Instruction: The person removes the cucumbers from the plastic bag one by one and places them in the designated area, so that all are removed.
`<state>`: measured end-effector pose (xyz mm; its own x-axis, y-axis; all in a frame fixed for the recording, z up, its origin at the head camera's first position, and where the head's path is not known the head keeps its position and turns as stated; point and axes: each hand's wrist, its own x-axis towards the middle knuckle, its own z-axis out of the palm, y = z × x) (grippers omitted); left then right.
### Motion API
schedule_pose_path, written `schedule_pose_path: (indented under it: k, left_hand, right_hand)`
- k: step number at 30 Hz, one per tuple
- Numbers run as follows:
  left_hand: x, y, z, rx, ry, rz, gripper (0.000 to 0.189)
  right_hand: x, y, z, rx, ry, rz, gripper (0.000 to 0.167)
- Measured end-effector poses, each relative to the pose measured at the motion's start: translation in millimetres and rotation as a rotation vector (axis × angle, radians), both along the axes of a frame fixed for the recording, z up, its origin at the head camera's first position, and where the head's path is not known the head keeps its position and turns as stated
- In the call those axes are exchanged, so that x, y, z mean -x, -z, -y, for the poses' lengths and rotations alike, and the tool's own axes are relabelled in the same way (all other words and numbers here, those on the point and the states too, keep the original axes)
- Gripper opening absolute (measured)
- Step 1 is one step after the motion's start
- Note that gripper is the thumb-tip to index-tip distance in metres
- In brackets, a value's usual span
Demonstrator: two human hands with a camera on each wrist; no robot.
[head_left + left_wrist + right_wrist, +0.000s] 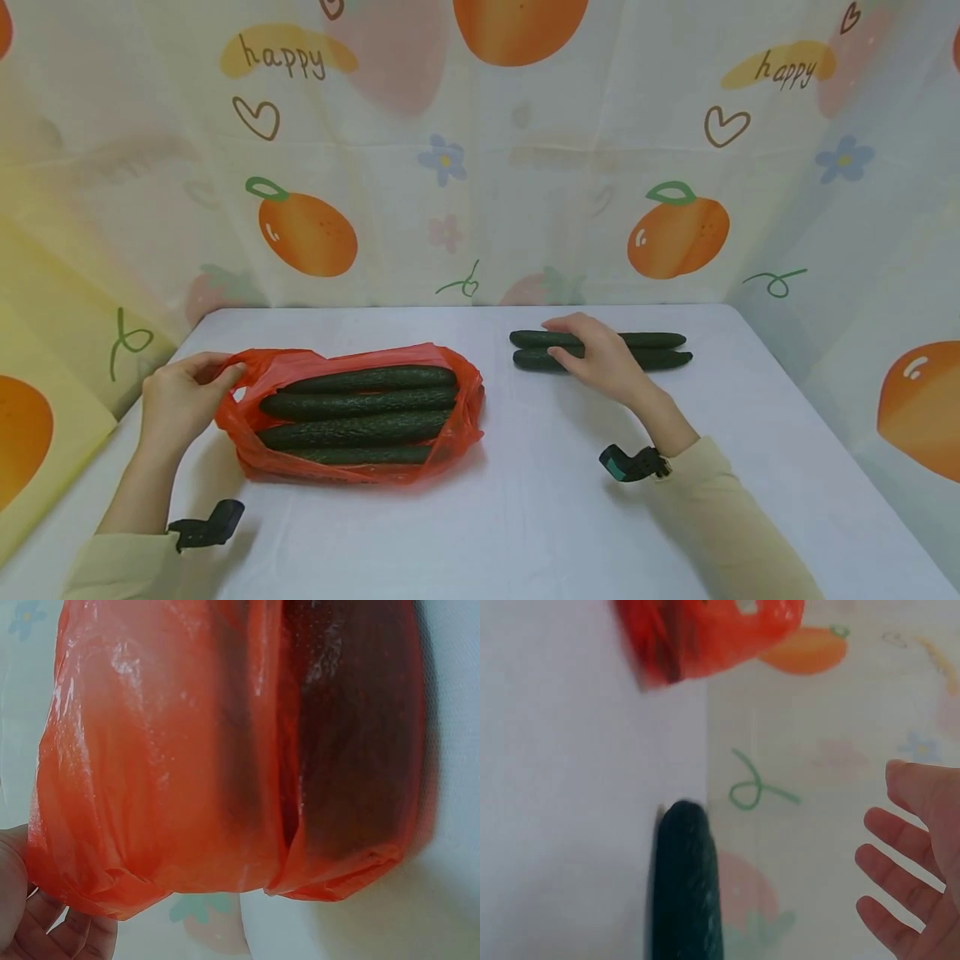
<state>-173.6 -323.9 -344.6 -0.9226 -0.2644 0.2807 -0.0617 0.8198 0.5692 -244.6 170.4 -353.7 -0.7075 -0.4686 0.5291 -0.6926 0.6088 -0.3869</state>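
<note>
Each loose cucumber [663, 359] should handle as stiff, fairly light and possibly slippery, so grasp across its middle; treat the red plastic bag [322, 472] as thin and limp, held by its rim. Count one bag with four cucumbers [358, 406] visible inside, plus two loose on the desk [525, 517] to its right. The left hand [176, 402] has its fingers pinching the bag's left edge; the right hand [606, 360] has its fingers spread over the loose pair, apparently without contact.
</note>
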Motion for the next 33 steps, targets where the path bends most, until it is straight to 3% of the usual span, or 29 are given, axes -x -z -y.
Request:
schedule_pose_path:
  k: [15, 33]
  left_hand:
    - [1.2, 2.3, 0.6, -0.029, -0.027, 0.007, 0.037]
    - [-0.2, 4.0, 0.0, -0.008, -0.014, -0.018, 0.034]
  right_hand:
    - [-23.3, -23.4, 51.2, 0.083, -0.138, -0.008, 0.036]
    - [-44.2, -31.3, 119.7, 0.193, -0.294, 0.012, 0.037]
